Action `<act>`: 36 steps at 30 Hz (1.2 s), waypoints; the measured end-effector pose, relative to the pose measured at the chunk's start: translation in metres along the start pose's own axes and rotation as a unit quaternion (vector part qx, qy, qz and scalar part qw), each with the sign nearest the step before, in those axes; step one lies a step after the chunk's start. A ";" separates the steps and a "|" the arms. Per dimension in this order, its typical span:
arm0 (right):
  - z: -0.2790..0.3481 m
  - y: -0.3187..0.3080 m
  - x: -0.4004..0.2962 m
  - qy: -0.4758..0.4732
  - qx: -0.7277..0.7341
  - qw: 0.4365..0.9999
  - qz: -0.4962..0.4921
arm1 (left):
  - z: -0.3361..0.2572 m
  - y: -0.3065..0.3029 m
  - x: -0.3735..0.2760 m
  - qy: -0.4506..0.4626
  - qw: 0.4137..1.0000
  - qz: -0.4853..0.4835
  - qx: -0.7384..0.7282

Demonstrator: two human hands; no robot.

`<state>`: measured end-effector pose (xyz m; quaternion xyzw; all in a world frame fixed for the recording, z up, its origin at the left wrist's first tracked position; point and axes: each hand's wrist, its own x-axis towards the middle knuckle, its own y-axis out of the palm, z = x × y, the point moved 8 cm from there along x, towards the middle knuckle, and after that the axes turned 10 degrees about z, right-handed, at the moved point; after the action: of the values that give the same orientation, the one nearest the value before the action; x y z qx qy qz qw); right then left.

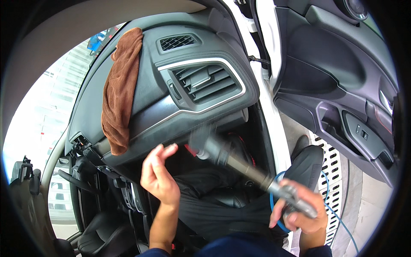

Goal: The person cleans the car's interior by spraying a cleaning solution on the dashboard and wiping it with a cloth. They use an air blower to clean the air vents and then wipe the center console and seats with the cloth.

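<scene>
My right hand (306, 210) grips the handle of an air-powered cleaning gun (249, 172) with a long barrel. Motion blurs its brush-like tip (204, 138), which is just below the lower edge of the car's dashboard (154, 128); whether they touch I cannot tell. A blue air hose (343, 221) loops around by that hand. Raised near the dashboard's lower edge, my left hand (162, 180) holds nothing, its fingers bent and partly apart. Draped over the dashboard is a brown microfibre cloth (120, 93), left of the side air vent (207, 82).
To the right, the car door (324, 77) stands open beyond the white door sill (277, 138). A slotted floor grate (335, 189) lies outside, beside my bent leg (308, 167). A black seat (99, 234) and the steering wheel (78, 183) are at the left.
</scene>
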<state>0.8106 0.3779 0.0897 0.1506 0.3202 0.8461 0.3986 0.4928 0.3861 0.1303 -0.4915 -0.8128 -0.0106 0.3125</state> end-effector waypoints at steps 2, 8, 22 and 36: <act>0.026 0.005 0.014 -0.033 -0.080 0.996 -0.022 | -0.038 0.009 0.029 0.100 0.993 0.006 0.068; 0.047 0.032 0.076 -0.025 -0.133 0.991 -0.021 | -0.058 0.034 0.076 0.136 0.989 0.016 0.057; 0.027 -0.005 -0.005 -0.189 -0.037 0.965 -0.176 | -0.063 0.113 0.113 0.375 0.832 0.153 0.380; 0.042 0.016 0.020 -0.167 -0.095 0.974 -0.117 | -0.060 0.113 0.098 0.363 0.824 0.213 0.380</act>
<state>0.8100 0.4032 0.1318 0.2126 0.1830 0.7831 0.5550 0.5823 0.5028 0.1963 -0.4555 -0.4554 0.1882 0.7414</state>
